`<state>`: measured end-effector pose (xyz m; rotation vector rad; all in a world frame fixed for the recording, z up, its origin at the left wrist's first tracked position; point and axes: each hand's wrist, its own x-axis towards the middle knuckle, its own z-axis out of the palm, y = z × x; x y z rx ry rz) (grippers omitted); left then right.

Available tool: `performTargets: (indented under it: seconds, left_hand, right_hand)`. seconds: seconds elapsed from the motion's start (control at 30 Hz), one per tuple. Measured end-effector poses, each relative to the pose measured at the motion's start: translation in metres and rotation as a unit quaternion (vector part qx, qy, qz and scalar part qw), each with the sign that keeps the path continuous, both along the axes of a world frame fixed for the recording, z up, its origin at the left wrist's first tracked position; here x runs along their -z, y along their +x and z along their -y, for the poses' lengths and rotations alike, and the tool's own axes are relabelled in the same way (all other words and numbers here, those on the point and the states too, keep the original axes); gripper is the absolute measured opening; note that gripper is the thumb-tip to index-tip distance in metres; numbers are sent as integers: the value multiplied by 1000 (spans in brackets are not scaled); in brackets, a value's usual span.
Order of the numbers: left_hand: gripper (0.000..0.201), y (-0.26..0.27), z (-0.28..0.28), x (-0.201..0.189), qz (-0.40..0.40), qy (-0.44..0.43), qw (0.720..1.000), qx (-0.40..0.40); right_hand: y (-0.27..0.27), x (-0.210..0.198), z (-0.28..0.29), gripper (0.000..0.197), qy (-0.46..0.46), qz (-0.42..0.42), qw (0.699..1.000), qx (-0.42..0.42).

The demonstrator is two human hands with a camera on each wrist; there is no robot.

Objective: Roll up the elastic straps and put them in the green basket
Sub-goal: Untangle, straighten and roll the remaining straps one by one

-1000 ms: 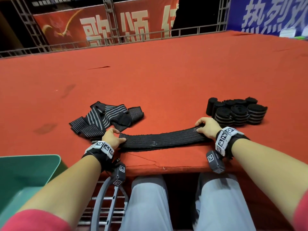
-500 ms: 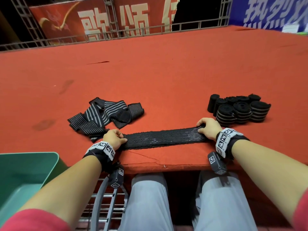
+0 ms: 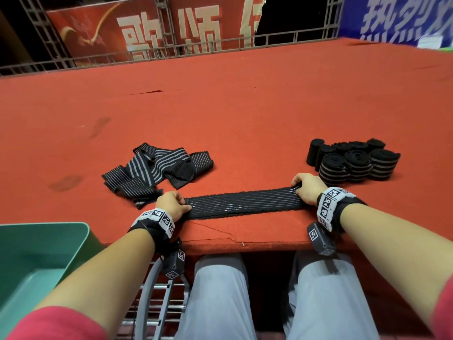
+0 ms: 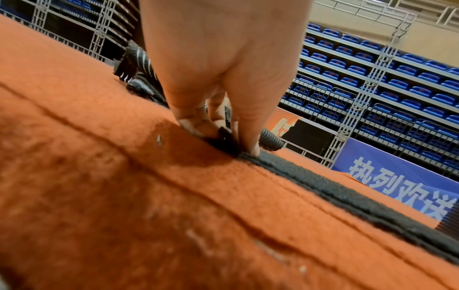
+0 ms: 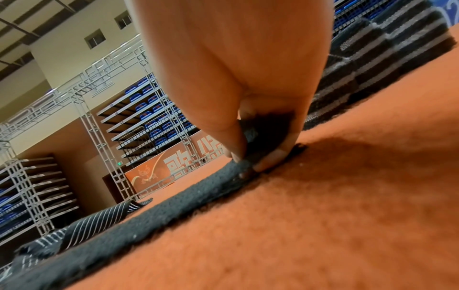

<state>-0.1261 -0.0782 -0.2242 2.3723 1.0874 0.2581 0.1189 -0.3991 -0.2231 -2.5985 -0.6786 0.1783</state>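
Straightened since before, strap [image 3: 241,201] pinched at each end by both hands' fingers [image 4: 250,145]; banner reads 热烈欢.

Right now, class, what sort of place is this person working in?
Probably an indoor sports arena or hall: tiers of blue seats rise behind metal truss frames, and printed banners hang past the red carpeted platform.
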Motion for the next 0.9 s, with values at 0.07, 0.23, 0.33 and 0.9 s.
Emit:
performTargets:
  seconds: [0.07, 0.23, 0.33, 0.9]
  left_hand:
    - [23, 0, 0, -1, -13, 6, 1000, 2]
    - [20, 3, 0, -6, -55, 30, 998, 19]
    - [18, 4, -1, -9, -76, 41, 996, 30]
    - [27, 12, -9, -7, -98, -42, 994, -39]
  right_hand:
    - [1, 2, -1, 24, 0, 5, 1000, 0]
    - [3, 4, -2, 25, -12, 16, 1000, 10]
    - [3, 3, -3, 28, -19, 14, 1000, 16]
    - [3, -9, -2, 41, -94, -8, 994, 51]
